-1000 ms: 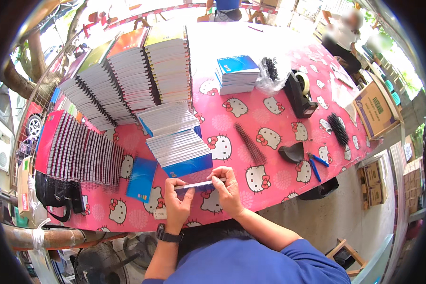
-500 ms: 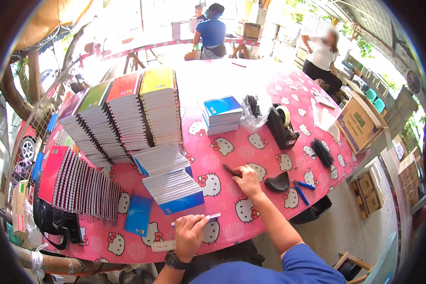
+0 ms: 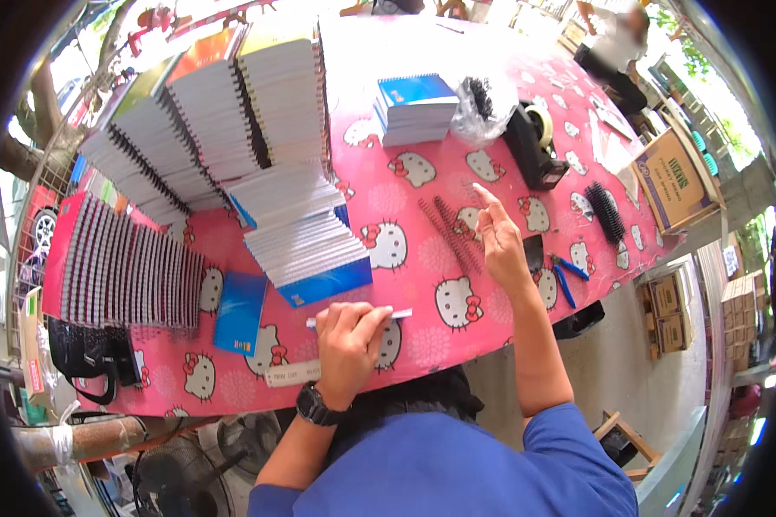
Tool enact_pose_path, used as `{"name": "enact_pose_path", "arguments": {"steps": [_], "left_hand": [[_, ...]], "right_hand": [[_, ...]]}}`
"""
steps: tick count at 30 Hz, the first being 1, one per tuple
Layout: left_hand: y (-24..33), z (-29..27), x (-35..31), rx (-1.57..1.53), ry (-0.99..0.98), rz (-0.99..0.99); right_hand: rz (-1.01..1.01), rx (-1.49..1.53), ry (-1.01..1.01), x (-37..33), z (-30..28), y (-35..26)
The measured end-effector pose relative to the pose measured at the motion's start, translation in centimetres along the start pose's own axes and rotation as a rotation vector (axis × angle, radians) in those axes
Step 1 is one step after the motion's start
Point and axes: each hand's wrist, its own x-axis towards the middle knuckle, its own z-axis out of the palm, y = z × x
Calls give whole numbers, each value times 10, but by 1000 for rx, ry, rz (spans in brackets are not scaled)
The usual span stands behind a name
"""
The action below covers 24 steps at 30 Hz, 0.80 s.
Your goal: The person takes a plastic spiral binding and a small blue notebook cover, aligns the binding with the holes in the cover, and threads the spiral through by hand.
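The left grip [image 3: 347, 340] is closed on a thin notebook [image 3: 401, 314], seen edge-on near the close edge of the pink surface [image 3: 427, 332]. The right grip [image 3: 502, 241], index finger extended and others curled, is just beside spiral binding coils [image 3: 455, 234]; whether it pinches anything cannot be told.

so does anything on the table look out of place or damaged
Nothing looks spilled or clearly damaged. The blue notebook pile is the least tidy: it leans fanned out, while the tall stacks behind it look squarer. One blue notebook lies apart, left of that pile, and loose coils lie slantwise on the cloth.
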Motion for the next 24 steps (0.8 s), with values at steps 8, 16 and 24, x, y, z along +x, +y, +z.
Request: {"name": "enact_pose_path", "arguments": {"steps": [8,16,24], "left_hand": [[-1,1,0,-10,-14,-12],[0,3,3,9,0,-23],[2,-2,2,21,-8,-33]], "right_hand": [[-111,199,-565,-55,6,-26],[-123,179,-635,-52,0,-23],[-428,44,-597,-47,3,-22]]}}
